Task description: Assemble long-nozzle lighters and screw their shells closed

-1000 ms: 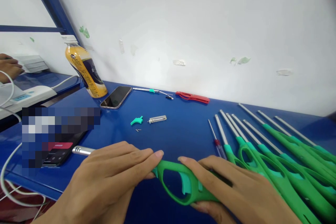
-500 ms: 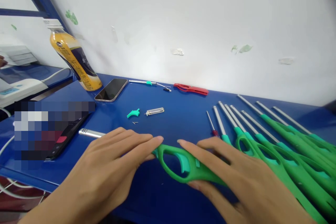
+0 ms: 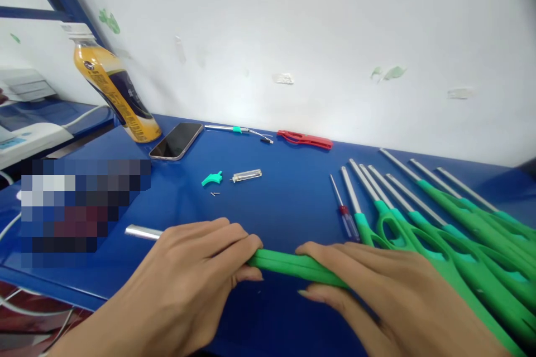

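Observation:
Between my two hands is a long-necked gas lighter [image 3: 288, 264] with a green body, its narrow edge turned up toward me. My left hand [image 3: 196, 273] is closed round the front end, and the silver metal tube sticks out past it to the left. Around the rear of the body my right hand [image 3: 355, 284] is closed, with thumb and fingers on either side. The lighter's trigger and finger loop are out of sight. Beyond my hands lie a loose teal trigger [image 3: 213, 178], two tiny metal pins [image 3: 215, 194] and a clear fuel tank [image 3: 247, 175].
Several green lighters [image 3: 452, 251] lie at the right beside a screwdriver [image 3: 345, 217]. Along the wall are a red lighter shell [image 3: 305, 139] and a metal tube with wires [image 3: 226, 129]. A phone [image 3: 176, 141] and a yellow drink bottle [image 3: 113, 83] are at the left.
The lighter has been rolled about its length, from its side with the loop showing to its narrow edge. Both hands keep their hold; the screwdriver's handle has come into view.

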`<state>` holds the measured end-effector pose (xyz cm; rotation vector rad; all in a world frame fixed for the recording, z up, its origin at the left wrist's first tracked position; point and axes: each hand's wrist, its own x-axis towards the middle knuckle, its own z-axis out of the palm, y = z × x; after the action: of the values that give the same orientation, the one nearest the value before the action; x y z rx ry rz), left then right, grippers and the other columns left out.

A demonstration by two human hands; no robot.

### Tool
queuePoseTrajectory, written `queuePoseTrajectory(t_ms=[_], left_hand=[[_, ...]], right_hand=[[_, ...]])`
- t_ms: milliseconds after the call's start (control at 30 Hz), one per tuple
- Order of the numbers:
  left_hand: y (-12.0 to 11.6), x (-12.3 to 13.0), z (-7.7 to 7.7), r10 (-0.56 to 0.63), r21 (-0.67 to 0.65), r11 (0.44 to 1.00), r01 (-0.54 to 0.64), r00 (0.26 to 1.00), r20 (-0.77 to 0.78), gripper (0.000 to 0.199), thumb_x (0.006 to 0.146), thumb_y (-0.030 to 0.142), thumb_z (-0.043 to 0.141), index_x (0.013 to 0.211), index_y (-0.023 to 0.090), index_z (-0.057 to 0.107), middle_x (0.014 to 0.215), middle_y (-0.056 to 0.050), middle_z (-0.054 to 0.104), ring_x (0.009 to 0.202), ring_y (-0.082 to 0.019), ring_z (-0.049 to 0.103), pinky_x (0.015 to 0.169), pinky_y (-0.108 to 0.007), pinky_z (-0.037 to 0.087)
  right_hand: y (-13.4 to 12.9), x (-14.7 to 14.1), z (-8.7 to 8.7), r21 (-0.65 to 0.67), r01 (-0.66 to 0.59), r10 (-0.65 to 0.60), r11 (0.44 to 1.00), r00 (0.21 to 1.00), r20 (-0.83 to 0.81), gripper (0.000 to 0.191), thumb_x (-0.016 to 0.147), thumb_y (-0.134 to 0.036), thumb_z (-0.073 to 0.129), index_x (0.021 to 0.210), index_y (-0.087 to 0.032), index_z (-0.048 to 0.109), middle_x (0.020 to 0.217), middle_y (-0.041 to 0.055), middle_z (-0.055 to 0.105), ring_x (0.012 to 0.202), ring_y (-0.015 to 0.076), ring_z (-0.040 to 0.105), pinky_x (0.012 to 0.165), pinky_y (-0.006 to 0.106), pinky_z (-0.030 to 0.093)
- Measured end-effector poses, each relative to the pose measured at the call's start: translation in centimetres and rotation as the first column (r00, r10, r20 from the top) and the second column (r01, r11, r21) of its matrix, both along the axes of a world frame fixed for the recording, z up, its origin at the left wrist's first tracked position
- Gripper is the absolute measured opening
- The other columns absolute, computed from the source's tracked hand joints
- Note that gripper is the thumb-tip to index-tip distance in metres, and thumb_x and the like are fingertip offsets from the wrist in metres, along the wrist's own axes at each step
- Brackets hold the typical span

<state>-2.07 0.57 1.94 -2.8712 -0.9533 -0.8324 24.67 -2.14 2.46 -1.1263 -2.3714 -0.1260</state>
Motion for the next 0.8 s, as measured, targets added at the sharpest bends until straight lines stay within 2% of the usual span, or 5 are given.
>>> queuePoseTrajectory(t_ms=[200, 400, 500, 667, 800], left_hand=[[0.1, -0.5, 0.4, 0.053, -0.058, 0.997, -0.057, 0.996, -0.066, 0.016, 0.112, 0.020, 0.046, 0.106, 0.027, 0.059, 0.090, -0.001, 0.072, 0.087, -0.021, 0.073, 0.085, -0.037, 0.058], [-0.2, -0.9, -0.8, 0.118, -0.124, 0.984, -0.129, 0.988, -0.095, 0.031, 0.113, 0.029, 0.046, 0.143, 0.030, 0.054, 0.130, -0.001, 0.075, 0.118, -0.020, 0.073, 0.103, -0.032, 0.057], [-0.2, -0.8, -1.3, 0.159, -0.168, 0.970, -0.176, 0.981, -0.114, 0.029, 0.113, 0.032, 0.047, 0.140, 0.030, 0.056, 0.128, 0.000, 0.075, 0.121, -0.021, 0.071, 0.107, -0.033, 0.056], [0.5, -0.1, -1.4, 0.155, -0.320, 0.927, -0.194, 0.977, -0.143, 0.030, 0.115, 0.027, 0.036, 0.112, 0.026, 0.066, 0.119, -0.003, 0.068, 0.109, -0.019, 0.069, 0.098, -0.034, 0.057], [1.1, 0.1, -1.6, 0.191, -0.292, 0.931, -0.217, 0.975, -0.117, 0.030, 0.116, 0.029, 0.039, 0.119, 0.026, 0.069, 0.120, -0.005, 0.068, 0.108, -0.020, 0.068, 0.096, -0.034, 0.056]], right_hand=[[0.1, 0.1, -0.1, 0.018, 0.079, -0.079, 0.997, 0.997, -0.017, 0.034, 0.116, -0.044, 0.040, 0.114, -0.027, 0.070, 0.094, -0.0023, 0.084, 0.074, 0.0178, 0.081, 0.044, 0.032, 0.049], [0.3, 0.0, -0.1, 0.011, 0.061, -0.062, 0.998, 0.998, 0.027, 0.038, 0.117, -0.034, 0.037, 0.110, -0.026, 0.073, 0.091, -0.0021, 0.083, 0.069, 0.0172, 0.079, 0.037, 0.036, 0.039], [0.5, 0.0, -0.5, -0.014, 0.058, -0.057, 0.998, 0.997, 0.058, 0.039, 0.117, -0.034, 0.036, 0.113, -0.028, 0.074, 0.095, -0.0029, 0.084, 0.069, 0.0187, 0.077, 0.040, 0.036, 0.043], [1.0, 0.2, -1.0, -0.036, 0.045, -0.041, 0.998, 0.993, 0.110, 0.046, 0.114, -0.022, 0.033, 0.108, -0.027, 0.078, 0.097, 0.0011, 0.083, 0.085, 0.0229, 0.080, 0.057, 0.034, 0.057], [1.1, 1.2, -1.5, -0.010, 0.126, -0.123, 0.992, 0.983, 0.134, 0.042, 0.103, -0.008, 0.041, 0.115, -0.025, 0.078, 0.110, 0.0056, 0.081, 0.098, 0.0263, 0.079, 0.081, 0.044, 0.066]])
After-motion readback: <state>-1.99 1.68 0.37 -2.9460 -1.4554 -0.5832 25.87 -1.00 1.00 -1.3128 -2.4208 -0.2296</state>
